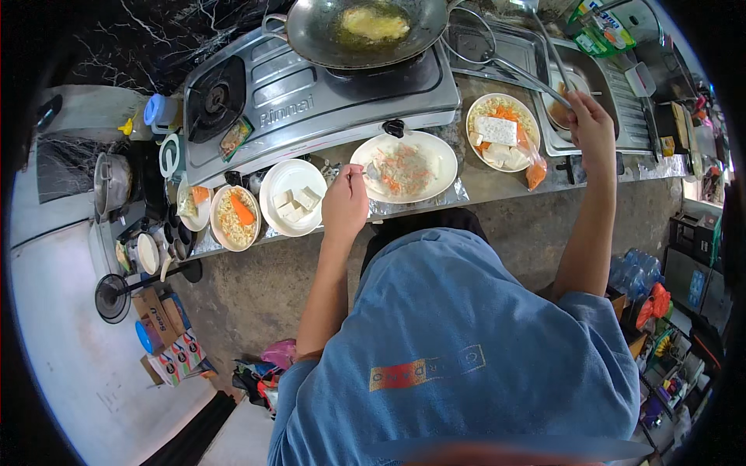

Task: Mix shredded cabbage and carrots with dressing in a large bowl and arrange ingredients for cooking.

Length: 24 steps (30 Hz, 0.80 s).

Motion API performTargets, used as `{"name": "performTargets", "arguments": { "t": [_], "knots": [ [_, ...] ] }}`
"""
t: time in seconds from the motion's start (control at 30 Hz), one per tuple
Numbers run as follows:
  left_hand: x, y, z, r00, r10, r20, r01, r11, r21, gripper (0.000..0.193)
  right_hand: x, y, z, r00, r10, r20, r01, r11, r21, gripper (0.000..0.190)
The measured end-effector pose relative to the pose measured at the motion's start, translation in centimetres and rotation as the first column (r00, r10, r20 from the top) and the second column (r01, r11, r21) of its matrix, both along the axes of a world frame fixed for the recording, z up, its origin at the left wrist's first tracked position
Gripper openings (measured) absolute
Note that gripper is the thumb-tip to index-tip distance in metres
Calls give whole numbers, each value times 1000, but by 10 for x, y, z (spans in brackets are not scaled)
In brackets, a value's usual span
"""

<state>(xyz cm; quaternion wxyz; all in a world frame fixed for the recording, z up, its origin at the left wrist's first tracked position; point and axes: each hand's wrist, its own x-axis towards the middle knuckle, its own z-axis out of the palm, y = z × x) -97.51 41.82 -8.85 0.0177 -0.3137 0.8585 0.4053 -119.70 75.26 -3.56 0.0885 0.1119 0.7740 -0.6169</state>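
Observation:
My left hand (345,201) has its fingers closed at the left rim of an oval white bowl (446,169), around what seems to be a spoon handle; the spoon's bowl rests in a pale batter with orange shreds (405,169). My right hand (590,125) grips the handles of a wire skimmer (527,74) and a second metal utensil (553,43), over the sink side. Above the gas stove, a wok (303,35) holds oil and a yellow frying piece (375,23). Left of the batter, a white bowl (267,201) contains tofu pieces (297,204).
The Rinnai two-burner stove (338,105) spans the counter's back. Noodle bowls stand at left (217,224) and right (473,116), the right one with tofu and a bag of orange shreds (536,175). A steel sink (606,99) lies at right. Pans and a strainer (112,298) are far left.

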Motion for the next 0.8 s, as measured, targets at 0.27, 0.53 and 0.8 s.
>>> {"name": "performTargets", "arguments": {
  "t": [0.27, 0.53, 0.8],
  "knots": [
    [-7, 10, 4, 999, 26, 22, -26, 1000, -16, 34, -42, -14, -121, 985, 171, 33, -171, 910, 377, 34],
    [-4, 18, 2, 993, 115, 37, -116, 993, 19, 35, -31, -80, -150, 991, 63, 116, -104, 913, 395, 47],
    [-1, 15, 3, 997, 75, 2, -74, 996, -40, 32, -16, -82, -144, 974, 120, 192, -165, 957, 239, 77]
  ]
}}
